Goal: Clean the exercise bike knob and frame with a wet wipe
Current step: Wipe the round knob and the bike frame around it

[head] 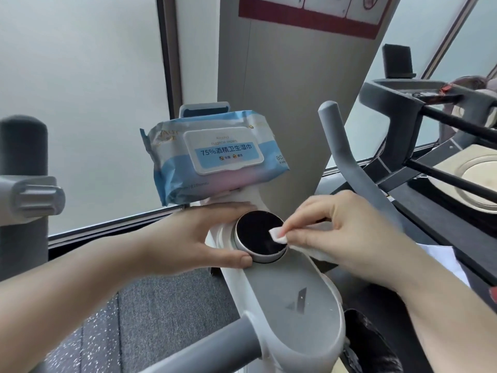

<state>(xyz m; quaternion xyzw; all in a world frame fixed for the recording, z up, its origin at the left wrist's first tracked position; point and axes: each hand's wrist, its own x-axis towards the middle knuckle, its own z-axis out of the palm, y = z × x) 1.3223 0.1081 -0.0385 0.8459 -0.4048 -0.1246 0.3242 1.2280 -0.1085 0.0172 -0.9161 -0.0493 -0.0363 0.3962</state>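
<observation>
The round knob [255, 235], black on top with a silver rim, sits on the white and grey bike frame [290, 297]. My left hand [188, 238] cups the knob's left side, thumb at its front rim and fingers along the back. My right hand [336, 232] pinches a folded white wet wipe [278, 235] and presses it on the right part of the knob's black face. More of the wipe trails under my right palm onto the frame.
A blue pack of wet wipes [215, 154] leans on the bike's holder behind the knob. A grey handlebar [347, 162] rises to the right. Another machine [430, 130] stands at far right, a grey post [24, 184] at far left.
</observation>
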